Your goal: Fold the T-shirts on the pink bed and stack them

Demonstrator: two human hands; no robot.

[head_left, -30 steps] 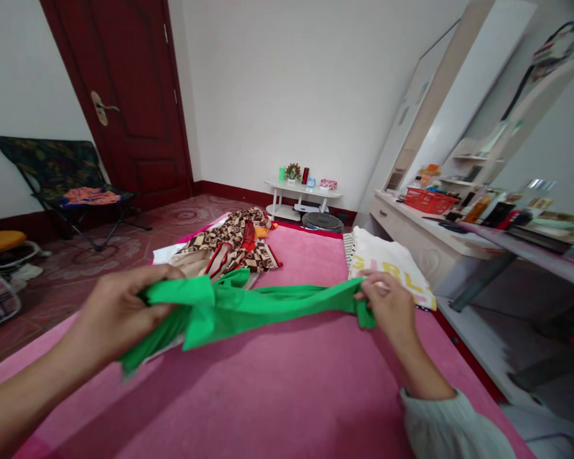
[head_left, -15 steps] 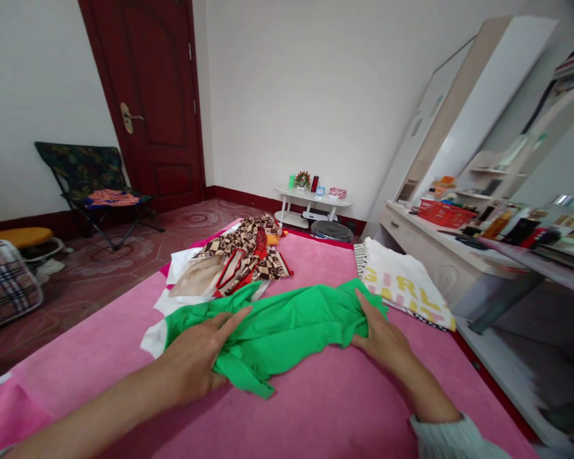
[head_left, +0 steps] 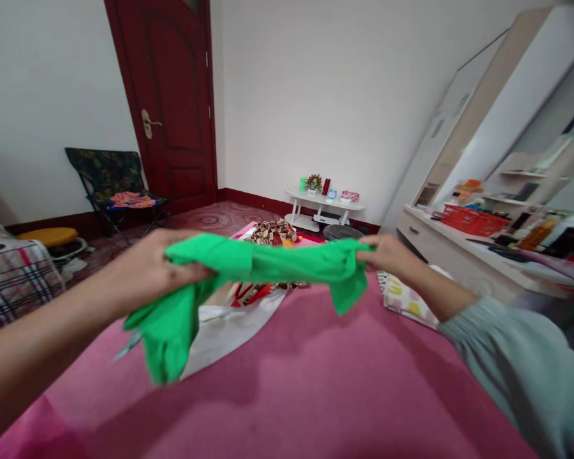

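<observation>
A green garment [head_left: 291,262] is stretched sideways in the air above the pink bed cover [head_left: 316,382]. My left hand [head_left: 167,271] grips its left part, with loose green cloth hanging below the fingers. At the other end my right hand [head_left: 380,254] pinches the fabric, and a short flap droops beside it. The garment's exact kind cannot be told. White cloth [head_left: 234,338] lies on the bed under the left side. Behind the green fabric, a pile of brown patterned clothes [head_left: 270,233] is partly hidden.
A white printed shirt [head_left: 411,299] lies at the bed's right edge, near a dresser [head_left: 416,231] bearing a red basket [head_left: 473,220]. A folding chair [head_left: 108,172] stands left by the red door [head_left: 172,95]. Beyond the bed is a small white table [head_left: 325,199].
Both hands have lifted the green garment off the bed. It now hangs between them, narrower and bunched, and white cloth below shows more. The camera view has shifted slightly left.
</observation>
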